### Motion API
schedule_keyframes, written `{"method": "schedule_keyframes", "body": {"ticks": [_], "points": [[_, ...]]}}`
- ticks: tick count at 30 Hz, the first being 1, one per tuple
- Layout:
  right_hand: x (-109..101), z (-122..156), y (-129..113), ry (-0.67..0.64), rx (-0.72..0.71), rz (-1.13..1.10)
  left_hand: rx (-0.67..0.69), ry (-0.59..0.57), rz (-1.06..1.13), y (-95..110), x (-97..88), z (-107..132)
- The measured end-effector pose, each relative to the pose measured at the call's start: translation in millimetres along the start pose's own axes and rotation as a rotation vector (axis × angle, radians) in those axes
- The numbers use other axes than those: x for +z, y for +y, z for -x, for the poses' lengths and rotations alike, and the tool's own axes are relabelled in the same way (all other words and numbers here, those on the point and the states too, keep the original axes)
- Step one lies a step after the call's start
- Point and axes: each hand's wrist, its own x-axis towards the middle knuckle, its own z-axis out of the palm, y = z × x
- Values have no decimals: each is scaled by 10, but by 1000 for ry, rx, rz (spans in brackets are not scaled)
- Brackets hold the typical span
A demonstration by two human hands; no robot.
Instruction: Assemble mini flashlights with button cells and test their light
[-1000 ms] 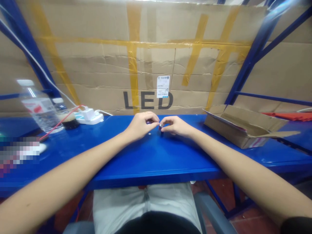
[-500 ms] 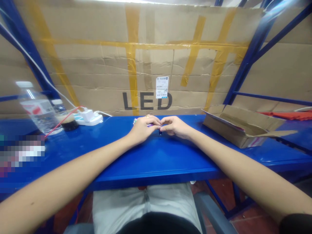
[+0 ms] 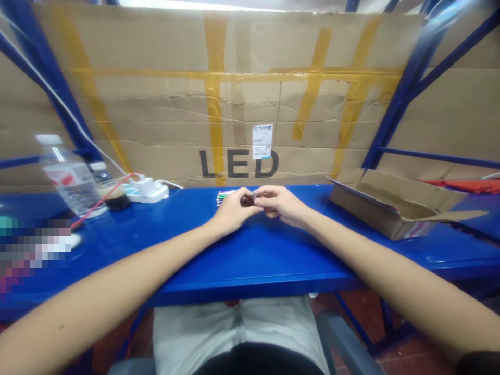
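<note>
My left hand [image 3: 235, 211] and my right hand [image 3: 280, 202] meet above the middle of the blue table [image 3: 250, 260]. A small greyish, shiny piece [image 3: 253, 196] shows between the fingertips, pinched by my right thumb and fingers; its kind is too small to tell. My left fingers are curled, with the thumb reaching the right fingertips, and whatever they hold is hidden. Just behind my left hand lies a row of thin, pen-like sticks [image 3: 223, 197] with coloured parts, partly covered by the hand.
An open cardboard box [image 3: 390, 208] stands on the right, near red cloth [image 3: 464, 185]. At left are a water bottle [image 3: 70, 179], a smaller bottle with dark liquid [image 3: 113, 195] and a power strip [image 3: 150, 195] with cables. A large cardboard sheet [image 3: 164, 120] closes off the back.
The purple stick and dark blue tip seen between my hands no longer show; a small greyish piece appears there. My left hand has turned, uncovering more coloured sticks. The view has shifted slightly.
</note>
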Motion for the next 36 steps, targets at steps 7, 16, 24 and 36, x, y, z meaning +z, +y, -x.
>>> {"method": "schedule_keyframes", "body": {"ticks": [7,16,24,36], "points": [[-156,15,-116,-54,-1,43,-115,85,81,0,-29,-20],[-352,-17,11,-19,-124,459,-154,59,138,28,-2,-18],[-444,-94,42,43,15,723,-176,-13,129,-33,6,-34],[-315,-10,-155,-129,-111,1133,-136,-84,85,-172,-8,-57]]}}
